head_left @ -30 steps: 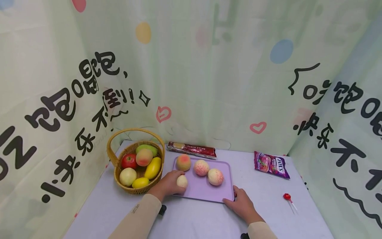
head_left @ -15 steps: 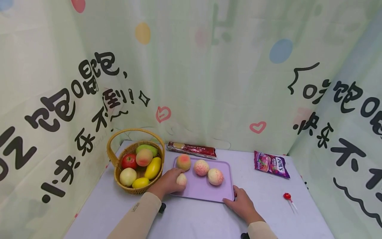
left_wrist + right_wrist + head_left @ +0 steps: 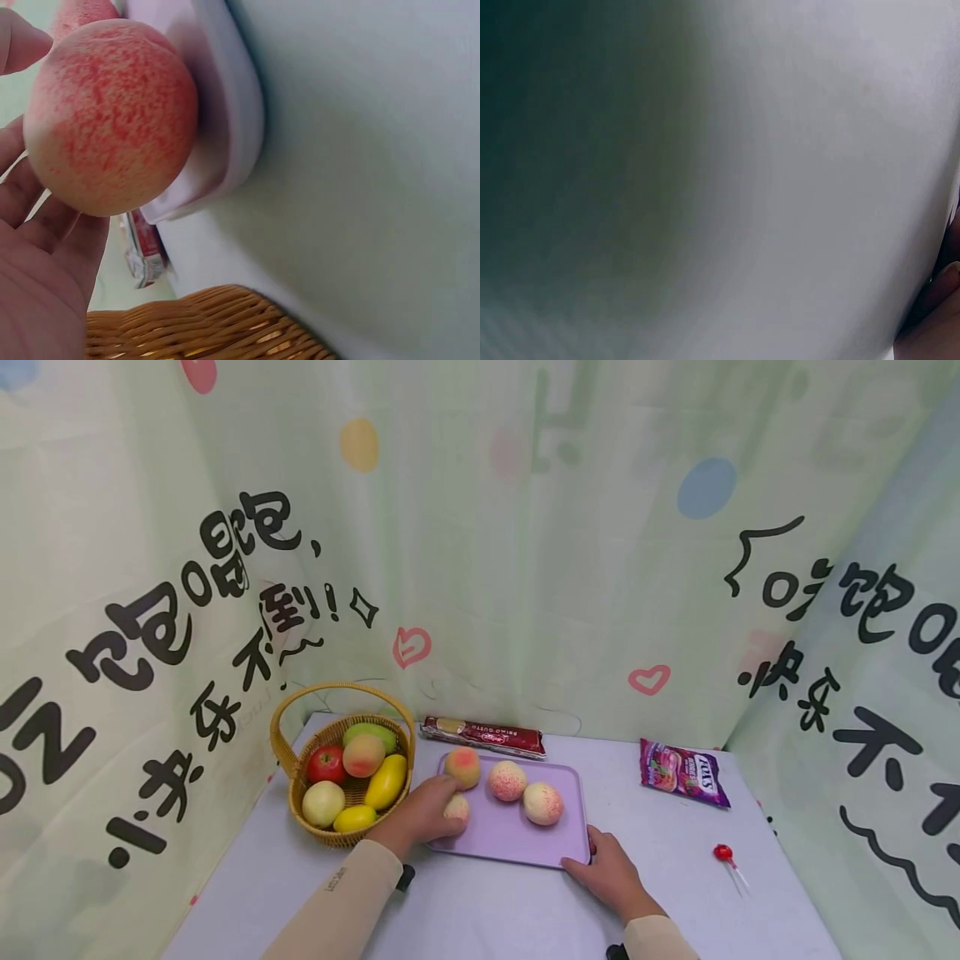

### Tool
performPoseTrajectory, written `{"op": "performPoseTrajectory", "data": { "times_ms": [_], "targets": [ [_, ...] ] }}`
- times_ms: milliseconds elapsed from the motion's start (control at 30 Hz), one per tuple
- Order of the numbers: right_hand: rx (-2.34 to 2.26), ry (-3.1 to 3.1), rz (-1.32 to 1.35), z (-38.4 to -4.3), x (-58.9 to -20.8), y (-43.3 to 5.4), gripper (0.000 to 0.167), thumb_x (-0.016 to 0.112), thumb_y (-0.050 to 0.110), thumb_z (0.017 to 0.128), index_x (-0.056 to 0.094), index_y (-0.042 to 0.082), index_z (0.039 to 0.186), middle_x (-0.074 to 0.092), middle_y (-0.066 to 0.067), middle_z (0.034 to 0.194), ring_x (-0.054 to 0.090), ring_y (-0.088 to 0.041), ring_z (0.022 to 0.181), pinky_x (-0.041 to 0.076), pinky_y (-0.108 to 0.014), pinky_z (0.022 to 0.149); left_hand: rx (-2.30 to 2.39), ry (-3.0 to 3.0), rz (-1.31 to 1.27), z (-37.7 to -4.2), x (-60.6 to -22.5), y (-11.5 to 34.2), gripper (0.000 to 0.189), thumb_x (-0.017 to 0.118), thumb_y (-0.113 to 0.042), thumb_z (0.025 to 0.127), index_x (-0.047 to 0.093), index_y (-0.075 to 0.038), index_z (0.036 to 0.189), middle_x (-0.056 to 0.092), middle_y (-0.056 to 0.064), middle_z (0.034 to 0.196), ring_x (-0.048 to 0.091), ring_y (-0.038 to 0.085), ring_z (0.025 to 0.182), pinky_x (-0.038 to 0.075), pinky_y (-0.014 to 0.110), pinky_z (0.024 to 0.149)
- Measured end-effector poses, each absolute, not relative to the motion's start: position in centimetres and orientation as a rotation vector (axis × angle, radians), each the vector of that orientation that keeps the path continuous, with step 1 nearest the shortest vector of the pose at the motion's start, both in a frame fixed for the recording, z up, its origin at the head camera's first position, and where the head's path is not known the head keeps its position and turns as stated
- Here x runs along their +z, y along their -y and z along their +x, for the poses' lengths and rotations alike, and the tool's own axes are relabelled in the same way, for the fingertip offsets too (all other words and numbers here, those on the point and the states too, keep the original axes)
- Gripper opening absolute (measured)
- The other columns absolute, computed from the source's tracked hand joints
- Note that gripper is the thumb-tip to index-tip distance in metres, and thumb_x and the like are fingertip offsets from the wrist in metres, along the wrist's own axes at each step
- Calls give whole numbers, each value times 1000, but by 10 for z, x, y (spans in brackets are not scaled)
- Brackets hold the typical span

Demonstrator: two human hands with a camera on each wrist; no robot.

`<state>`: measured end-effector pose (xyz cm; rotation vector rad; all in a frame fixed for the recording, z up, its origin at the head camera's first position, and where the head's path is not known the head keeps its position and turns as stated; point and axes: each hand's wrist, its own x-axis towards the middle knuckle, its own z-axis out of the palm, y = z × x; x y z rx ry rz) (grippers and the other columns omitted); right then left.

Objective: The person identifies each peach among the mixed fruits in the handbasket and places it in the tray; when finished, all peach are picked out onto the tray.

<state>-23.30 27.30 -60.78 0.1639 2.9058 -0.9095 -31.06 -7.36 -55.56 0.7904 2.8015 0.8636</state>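
At the left end of the lilac tray (image 3: 502, 850), my left hand (image 3: 427, 812) holds a pale peach (image 3: 457, 811), partly covered by the fingers. In the left wrist view the same peach (image 3: 112, 116) shows red speckles, with the thumb above and the curled fingers of the hand (image 3: 45, 262) below it. My right hand (image 3: 609, 870) grips the tray's near right corner, thumb at the front edge and fingers at the side. An orange peach (image 3: 462, 767) and two speckled peaches (image 3: 507, 781) lie on the tray. The right wrist view is mostly blurred cloth.
A wicker basket (image 3: 297, 810) with an arched handle stands left of the tray, holding several fruits. Behind the tray lies a dark red long packet (image 3: 483, 737). A purple candy bag (image 3: 682, 773) and a red lollipop (image 3: 723, 853) lie to the right. Curtains surround the table.
My left hand has turned and shifted slightly left and back, so its fingers cover more of the held peach. The right hand and tray stay in place.
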Motion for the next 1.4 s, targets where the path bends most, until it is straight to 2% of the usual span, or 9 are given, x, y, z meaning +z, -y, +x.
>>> {"op": "performPoseTrajectory", "data": {
  "times_ms": [133, 400, 700, 900, 1000, 1100, 1267, 1333, 1400],
  "targets": [
    [-908, -2907, 167, -233, -608, -273, 89, 83, 47, 81, 49, -6, 144, 60, -9, 105, 53, -22, 91, 47, -39, 78, 855, -2803, 797, -310, -551, 75, 58, 79, -29, 84, 61, -8, 135, 65, 7, 132, 57, 21, 113, 46, 42, 109],
    [-906, -2885, 179, -233, -607, -273, 93, 82, 50, 81, 48, -7, 146, 60, -11, 107, 53, -23, 93, 49, -44, 82, 769, -2784, 779, -308, -538, 74, 60, 78, -27, 89, 57, -14, 144, 61, 3, 139, 56, 22, 127, 45, 44, 114],
    [-905, -2885, 176, -234, -610, -274, 95, 82, 52, 81, 47, -7, 146, 60, -11, 108, 54, -22, 94, 50, -46, 84, 660, -2806, 916, -300, -521, 73, 58, 76, -23, 88, 58, -16, 143, 62, 2, 138, 56, 17, 119, 49, 37, 108],
    [-893, -2885, 182, -235, -610, -274, 95, 81, 52, 81, 46, -7, 147, 60, -11, 108, 53, -23, 93, 49, -45, 83, 596, -2782, 1004, -289, -499, 69, 62, 78, -28, 88, 55, -21, 146, 58, -4, 146, 51, 16, 133, 45, 37, 114],
    [-900, -2882, 178, -235, -610, -274, 95, 81, 52, 81, 47, -7, 146, 61, -12, 110, 54, -23, 95, 50, -47, 86, 566, -2757, 1049, -281, -486, 66, 65, 79, -33, 88, 53, -22, 146, 58, -5, 144, 49, 15, 133, 46, 37, 113],
    [-906, -2882, 174, -234, -611, -274, 94, 81, 52, 81, 47, -7, 146, 61, -12, 111, 54, -23, 96, 51, -50, 88, 527, -2754, 1126, -271, -473, 63, 65, 80, -36, 88, 53, -21, 146, 60, -7, 135, 51, 13, 125, 49, 34, 109],
    [-896, -2890, 176, -234, -610, -273, 94, 81, 51, 82, 46, -8, 146, 61, -13, 110, 55, -23, 95, 51, -50, 87, 514, -2765, 1253, -260, -455, 60, 59, 79, -41, 88, 55, -22, 138, 59, -10, 111, 50, 9, 105, 53, 26, 93],
    [-892, -2895, 177, -234, -610, -273, 94, 81, 51, 82, 46, -9, 146, 61, -12, 109, 55, -23, 94, 51, -49, 86, 524, -2763, 1289, -256, -448, 60, 58, 78, -42, 88, 55, -23, 137, 59, -10, 110, 50, 9, 102, 54, 24, 90],
    [-887, -2897, 180, -234, -610, -273, 94, 81, 50, 82, 46, -9, 146, 61, -12, 109, 54, -23, 94, 51, -49, 86, 547, -2758, 1320, -252, -440, 60, 60, 78, -42, 88, 54, -22, 140, 60, -10, 119, 52, 9, 105, 54, 26, 94]
  ]
}}
